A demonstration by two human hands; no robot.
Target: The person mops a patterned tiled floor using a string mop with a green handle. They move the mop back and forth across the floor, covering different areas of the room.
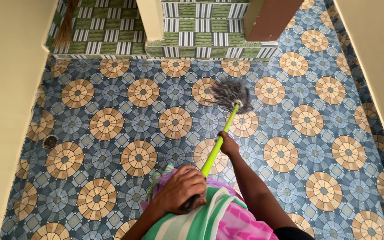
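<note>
Where left hand [181,189] grips, mop handle [217,144] end hidden; mop head [231,93] blurred.

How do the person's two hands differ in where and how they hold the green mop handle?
The right hand grips the green mop handle partway along it, arm stretched toward the grey mop head. The left hand is closed over the handle's near end, close to the body, above the striped cloth. The right hand looks smaller, being farther away. Both wrap the handle.

A mop [221,129] stands on the floor [312,146], its head before the step [201,44].
</note>
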